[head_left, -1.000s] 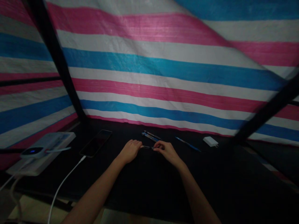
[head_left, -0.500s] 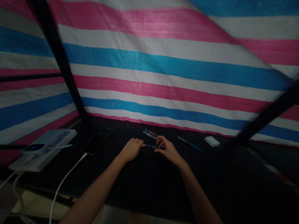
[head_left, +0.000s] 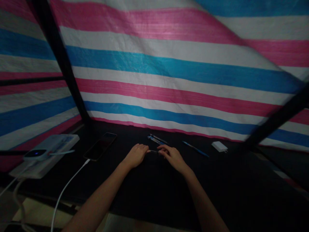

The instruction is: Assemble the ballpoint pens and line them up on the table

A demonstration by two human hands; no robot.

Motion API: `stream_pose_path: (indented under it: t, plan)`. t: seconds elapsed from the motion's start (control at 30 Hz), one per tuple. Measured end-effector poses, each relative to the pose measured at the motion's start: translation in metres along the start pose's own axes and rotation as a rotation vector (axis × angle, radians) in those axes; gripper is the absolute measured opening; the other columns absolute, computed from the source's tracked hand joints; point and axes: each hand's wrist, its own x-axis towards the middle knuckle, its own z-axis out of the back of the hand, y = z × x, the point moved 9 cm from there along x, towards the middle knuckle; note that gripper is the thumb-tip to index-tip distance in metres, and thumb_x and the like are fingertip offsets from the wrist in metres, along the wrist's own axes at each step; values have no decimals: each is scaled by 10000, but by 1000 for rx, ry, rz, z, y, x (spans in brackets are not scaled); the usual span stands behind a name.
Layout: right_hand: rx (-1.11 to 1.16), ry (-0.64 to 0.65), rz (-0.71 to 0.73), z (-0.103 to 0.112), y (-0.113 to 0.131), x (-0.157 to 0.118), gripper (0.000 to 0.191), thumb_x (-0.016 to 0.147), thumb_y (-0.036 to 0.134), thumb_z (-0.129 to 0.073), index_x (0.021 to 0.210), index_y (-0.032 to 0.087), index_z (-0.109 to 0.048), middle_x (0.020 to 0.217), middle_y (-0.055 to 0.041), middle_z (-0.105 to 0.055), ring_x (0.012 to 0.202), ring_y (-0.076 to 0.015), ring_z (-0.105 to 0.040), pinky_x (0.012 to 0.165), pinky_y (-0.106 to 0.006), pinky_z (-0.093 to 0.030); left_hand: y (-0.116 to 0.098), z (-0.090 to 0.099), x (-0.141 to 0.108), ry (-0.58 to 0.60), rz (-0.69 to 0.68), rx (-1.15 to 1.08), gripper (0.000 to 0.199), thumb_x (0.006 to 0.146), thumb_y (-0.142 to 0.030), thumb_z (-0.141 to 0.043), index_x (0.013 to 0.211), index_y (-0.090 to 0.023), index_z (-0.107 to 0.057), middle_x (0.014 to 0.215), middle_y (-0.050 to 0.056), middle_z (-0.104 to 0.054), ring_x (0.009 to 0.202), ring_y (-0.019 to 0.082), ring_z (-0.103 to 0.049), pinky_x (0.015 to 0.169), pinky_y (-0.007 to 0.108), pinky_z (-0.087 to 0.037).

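Note:
Between my two hands, low over the black table, lies a dark, slim pen (head_left: pixel 154 151). My left hand (head_left: pixel 136 155) is closed around its left end. The fingers of my right hand (head_left: pixel 171 156) pinch its right end, and part of the pen is hidden by them. Just behind my hands, two pens (head_left: pixel 156 139) lie side by side on the table, one with a blue tip. To the right of my right hand rests a single blue pen (head_left: pixel 195 149), lying at a slant.
A phone (head_left: pixel 100 146) with a white cable (head_left: pixel 70 180) lies at left. Beyond it, a small device with a lit screen (head_left: pixel 35 154) sits on a pale box (head_left: pixel 65 139). A white charger (head_left: pixel 219 146) is at right. Striped sheeting (head_left: pixel 169 74) and black poles (head_left: pixel 65 64) enclose the black table (head_left: pixel 154 193).
The fingers of my right hand have curled in and moved slightly left along the pen. My left hand stays in place on its end.

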Motion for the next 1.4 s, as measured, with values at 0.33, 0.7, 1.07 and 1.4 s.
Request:
stream_pose_path:
  t: [0.33, 0.7, 1.07, 1.4]
  plan:
    - [-62, 101, -65, -16, -11, 0, 441, 880, 381, -282, 685, 177, -620, 506, 22, -506, 507, -104, -487, 531, -213, -336, -2, 3, 2, -16, -24, 2, 158, 897, -209, -374, 824, -174, -510, 796, 3, -541, 768, 157, -495, 716, 288, -351]
    - [-47, 62, -8, -15, -5, 0, 410, 879, 374, -302, 701, 178, -615, 547, 20, -526, 533, -106, -488, 548, -216, -333, -9, 10, -4, -141, -141, 91, 163, 896, -213, -388, 958, -172, -533, 826, 24, -576, 737, 150, -498, 665, 280, -341]
    - [-79, 13, 41, -7, 5, 0, 253, 835, 365, -425, 857, 213, -626, 718, 7, -612, 668, -130, -542, 624, -231, -357, -8, 16, -7, -251, -144, 124, 241, 911, -235, -336, 937, -167, -566, 751, 37, -589, 673, 139, -515, 613, 280, -347]
    - [-49, -1, 92, -15, 20, -4, 233, 832, 302, -451, 1027, 234, -559, 914, -14, -629, 861, -165, -553, 785, -284, -388, -23, 4, -10, -250, -275, 132, 224, 911, -200, -328, 1016, -166, -523, 801, 51, -599, 711, 145, -551, 634, 277, -393]
